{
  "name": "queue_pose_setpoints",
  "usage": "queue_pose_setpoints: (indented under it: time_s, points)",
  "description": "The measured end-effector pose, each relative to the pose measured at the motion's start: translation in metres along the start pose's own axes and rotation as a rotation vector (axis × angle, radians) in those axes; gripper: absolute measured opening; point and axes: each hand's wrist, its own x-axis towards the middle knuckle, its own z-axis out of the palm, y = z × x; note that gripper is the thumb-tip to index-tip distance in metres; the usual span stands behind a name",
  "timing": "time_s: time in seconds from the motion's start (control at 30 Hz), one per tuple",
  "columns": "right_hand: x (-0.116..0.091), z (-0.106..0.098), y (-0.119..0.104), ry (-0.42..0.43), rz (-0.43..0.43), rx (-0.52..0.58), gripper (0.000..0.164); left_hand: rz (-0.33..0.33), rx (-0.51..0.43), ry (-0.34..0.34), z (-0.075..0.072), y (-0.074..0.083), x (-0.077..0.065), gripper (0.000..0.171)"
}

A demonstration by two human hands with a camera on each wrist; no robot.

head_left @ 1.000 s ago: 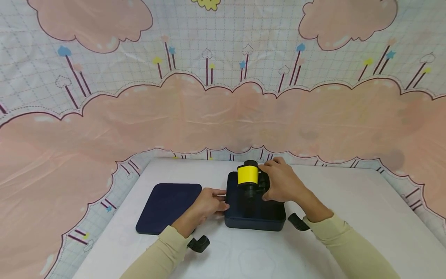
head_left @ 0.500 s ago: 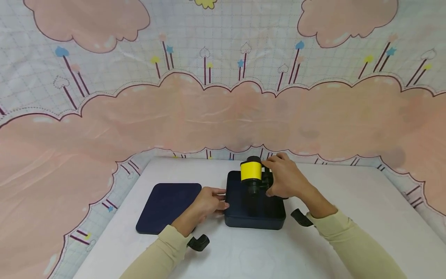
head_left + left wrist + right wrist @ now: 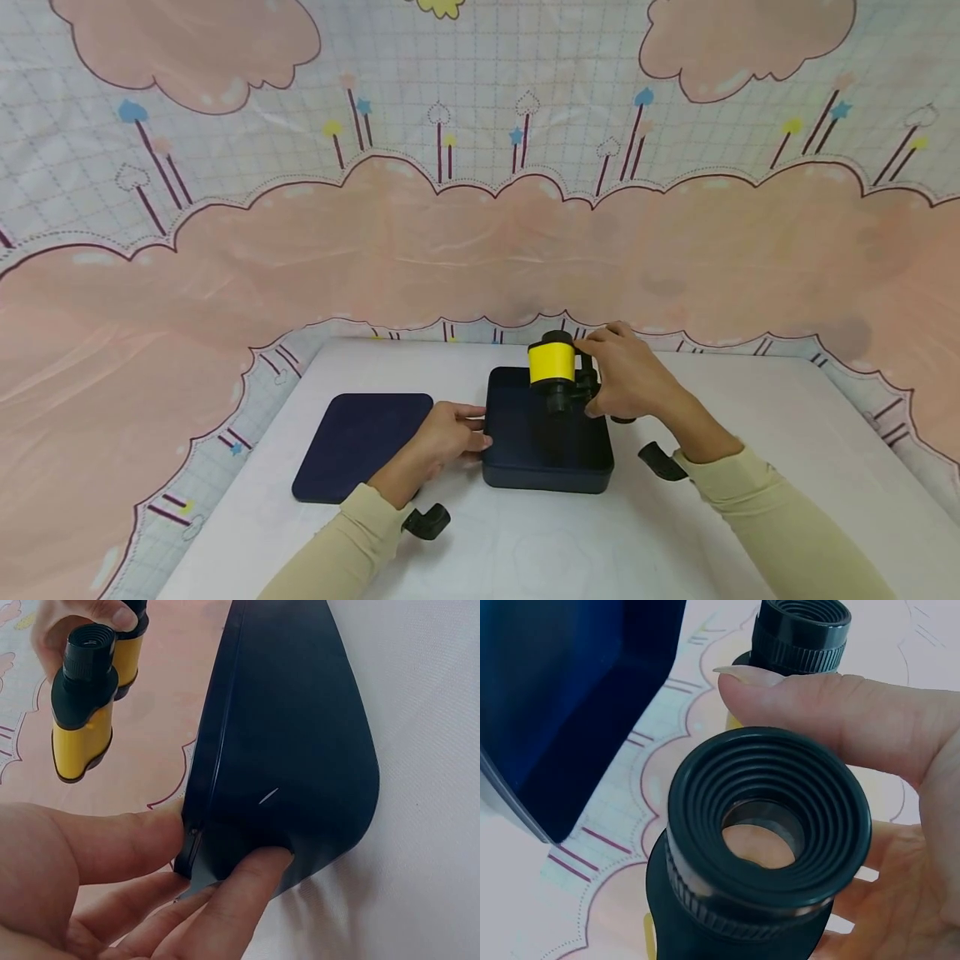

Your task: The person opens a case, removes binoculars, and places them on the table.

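Note:
My right hand (image 3: 630,379) grips a pair of black and yellow binoculars (image 3: 552,363), held up over the right rear part of a dark navy box (image 3: 547,480). The right wrist view shows the thumb between the two black eyepieces (image 3: 692,795); part of the far barrel is hidden behind the hand. My left hand (image 3: 450,437) pinches the left wall of the box, and in the left wrist view the thumb lies at the rim with the fingers against the outer side (image 3: 300,735). Apart from the box, the binoculars (image 3: 81,746) hang in the air there.
A flat dark navy lid (image 3: 360,442) lies left of the box on the white table (image 3: 555,550). Behind the table hangs a cloth (image 3: 480,250) printed with pink clouds. Black wrist mounts (image 3: 427,522) stick out below both sleeves.
My right hand has moved the binoculars a little to the right and up, away from the middle of the box. The left hand, box and lid stay where they were.

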Motion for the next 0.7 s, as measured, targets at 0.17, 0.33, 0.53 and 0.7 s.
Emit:
queue_pose_setpoints:
  time_s: [0.17, 0.33, 0.53, 0.7]
  points:
    - [0.002, -0.007, 0.001, -0.006, -0.005, -0.006, 0.089, 0.005, -0.008, -0.001, 0.000, 0.002, -0.002, 0.062]
    - [0.003, -0.014, 0.002, -0.019, -0.006, 0.005, 0.089, 0.012, -0.011, 0.003, 0.000, 0.002, -0.003, 0.061]
    - [0.004, -0.023, 0.003, -0.027, 0.012, 0.033, 0.090, 0.005, -0.017, -0.004, 0.000, 0.001, 0.000, 0.062]
    - [0.004, -0.030, 0.003, -0.029, 0.032, 0.028, 0.091, -0.001, -0.018, -0.007, -0.001, 0.000, 0.001, 0.062]
